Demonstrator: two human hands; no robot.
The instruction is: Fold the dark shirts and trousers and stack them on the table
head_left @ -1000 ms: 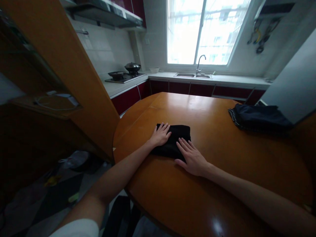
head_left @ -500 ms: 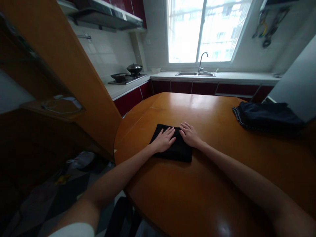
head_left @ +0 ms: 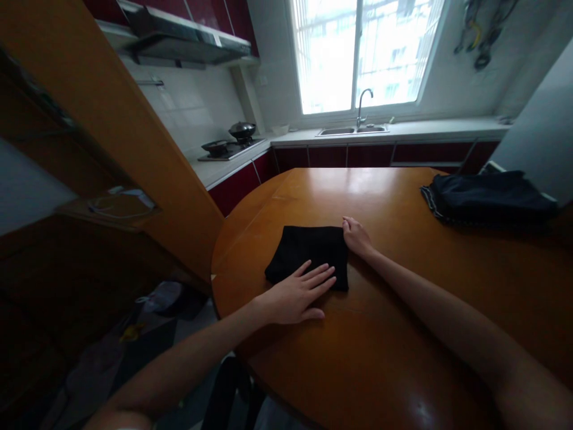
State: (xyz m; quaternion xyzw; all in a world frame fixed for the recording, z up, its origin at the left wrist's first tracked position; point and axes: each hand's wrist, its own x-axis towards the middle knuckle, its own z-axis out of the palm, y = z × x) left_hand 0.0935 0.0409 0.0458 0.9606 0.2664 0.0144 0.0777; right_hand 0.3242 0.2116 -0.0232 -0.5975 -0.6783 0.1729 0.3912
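A folded black cloth (head_left: 308,245) lies flat on the wooden table; what kind of garment or fabric it is cannot be made out. My left hand (head_left: 298,295) is open with fingers spread, the fingertips over the cloth's near right part and the thumb beyond its near edge. At the far right corner, my right hand (head_left: 357,236) is closed, its fingers curled together at the cloth's edge. The fingers hide the exact spot of that grip.
The round wooden table (head_left: 394,286) fills the middle. A folded dark blue garment (head_left: 487,197) lies at its far right. Behind are a counter with a sink (head_left: 338,131) and a stove (head_left: 230,149). A wooden cabinet panel (head_left: 147,137) rises on the left.
My left hand has slid from the cloth's middle toward its near edge. My right hand, flat before, has closed at the far right corner. The view has shifted slightly.
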